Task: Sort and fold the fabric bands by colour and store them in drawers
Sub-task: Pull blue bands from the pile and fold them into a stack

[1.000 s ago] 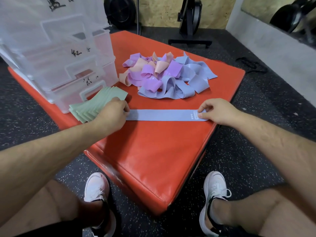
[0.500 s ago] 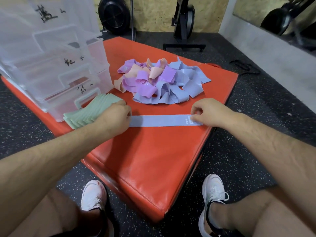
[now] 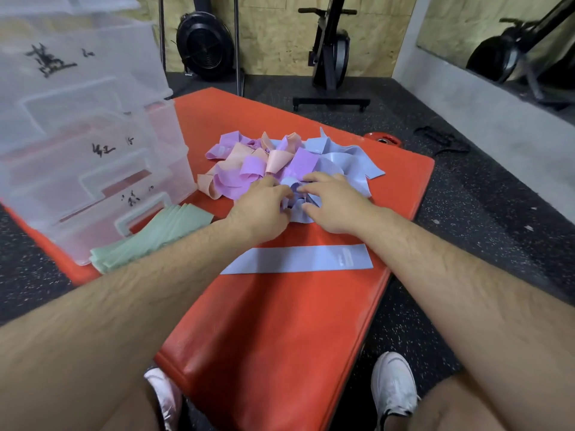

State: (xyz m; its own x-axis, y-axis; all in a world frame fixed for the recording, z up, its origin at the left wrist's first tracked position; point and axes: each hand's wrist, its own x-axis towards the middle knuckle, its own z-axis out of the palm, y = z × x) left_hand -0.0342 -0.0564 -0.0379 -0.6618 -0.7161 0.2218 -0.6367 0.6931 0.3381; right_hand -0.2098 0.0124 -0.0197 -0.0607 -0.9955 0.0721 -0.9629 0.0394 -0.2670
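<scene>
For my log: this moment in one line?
left hand, right hand: in band pile; blue band: flat on mat; green stack: beside drawers

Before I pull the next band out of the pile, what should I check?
1. Is the left hand and right hand on the blue side of the pile: ok.
2. Only one band gripped: cannot tell, the fingers are buried in the folds.
3. Is the flat blue band smooth on the red mat, apart from the pile: ok.
4. Is the green stack separate, beside the drawer unit: ok.
5. A drawer open for storing: not ok, all look shut.
</scene>
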